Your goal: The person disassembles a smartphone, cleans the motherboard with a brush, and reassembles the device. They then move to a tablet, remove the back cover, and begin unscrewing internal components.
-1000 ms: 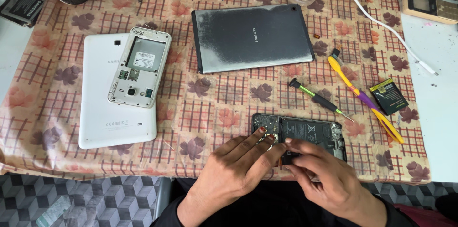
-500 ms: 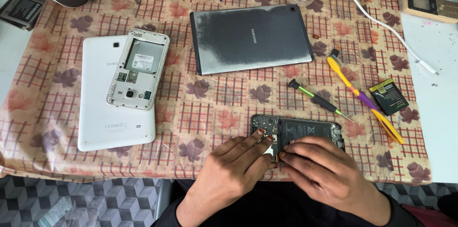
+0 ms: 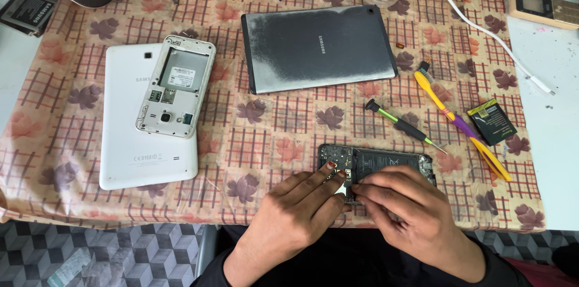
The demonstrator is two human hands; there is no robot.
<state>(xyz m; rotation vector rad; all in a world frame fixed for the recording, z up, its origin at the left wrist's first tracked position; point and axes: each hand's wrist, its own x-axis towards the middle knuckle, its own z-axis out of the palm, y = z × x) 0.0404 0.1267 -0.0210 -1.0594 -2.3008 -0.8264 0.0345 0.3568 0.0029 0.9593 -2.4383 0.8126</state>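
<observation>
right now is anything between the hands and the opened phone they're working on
Nothing visible. The left hand and right hand both already rest on the opened phone, fingertips meeting near its middle. The screwdriver lies apart, above it on the tablecloth.

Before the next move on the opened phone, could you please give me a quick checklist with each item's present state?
1. Opened phone flat on the tablecloth: ok.
2. Left hand steadying its near edge: ok.
3. Right hand fingertips on the small part at the phone's middle: ok; grip on it: cannot tell.
4. Green-capped screwdriver lying close by: ok.
5. Yellow and purple tool clear of the hands: ok.
6. Loose screws accounted for: cannot tell.
</observation>
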